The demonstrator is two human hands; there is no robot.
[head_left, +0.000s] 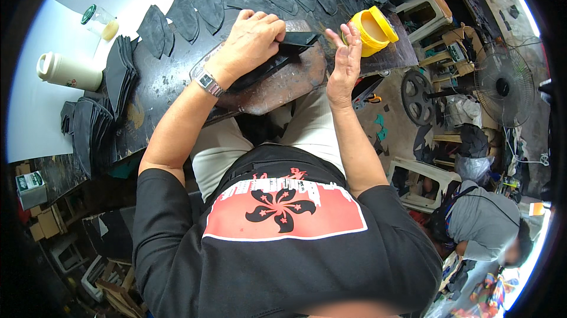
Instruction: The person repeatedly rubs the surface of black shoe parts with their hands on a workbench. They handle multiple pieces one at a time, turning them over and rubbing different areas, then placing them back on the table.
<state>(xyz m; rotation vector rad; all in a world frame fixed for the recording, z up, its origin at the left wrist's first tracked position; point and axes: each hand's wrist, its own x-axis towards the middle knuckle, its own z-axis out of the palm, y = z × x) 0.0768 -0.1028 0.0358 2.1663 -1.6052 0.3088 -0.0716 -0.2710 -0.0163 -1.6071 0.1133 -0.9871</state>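
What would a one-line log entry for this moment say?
left hand: pressing black leather piece on work board | right hand: open, beside yellow glue pot

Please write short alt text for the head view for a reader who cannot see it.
A seated person's left hand presses a dark leather piece onto a worn work board, while the right hand is raised open beside a yellow glue pot. Cut dark pieces line the bench.

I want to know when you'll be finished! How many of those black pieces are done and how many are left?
Looks done: a row of black pieces laid out along the table's far edge. In hand: the left hand presses one black piece on the worn board, while the right hand is raised beside the yellow tub. Probably left: the stacks of black pieces at the left.
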